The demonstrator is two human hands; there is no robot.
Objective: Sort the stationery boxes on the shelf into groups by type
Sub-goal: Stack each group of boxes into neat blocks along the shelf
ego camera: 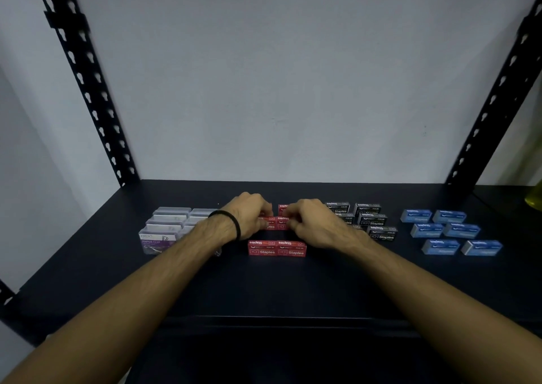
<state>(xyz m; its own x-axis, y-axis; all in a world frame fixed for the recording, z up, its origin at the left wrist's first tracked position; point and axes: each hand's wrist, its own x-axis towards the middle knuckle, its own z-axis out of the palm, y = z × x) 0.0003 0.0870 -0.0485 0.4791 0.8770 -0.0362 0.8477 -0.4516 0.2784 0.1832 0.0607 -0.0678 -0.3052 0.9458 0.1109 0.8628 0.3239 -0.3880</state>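
Flanking red staple boxes (277, 248), clear clip boxes (164, 231), black boxes (372, 219), blue boxes (448, 231)

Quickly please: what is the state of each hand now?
Left hand: closed on a red staples box.
Right hand: closed on the neighbouring red box.

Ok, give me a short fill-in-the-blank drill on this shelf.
1. Both hands are on the ____ staples boxes.
2. The group farthest right is the ____ boxes.
3. The black band sits on the ____ wrist.
4. The clear boxes at far left read "PAPER ____".

Missing words: red; blue; left; CLIP
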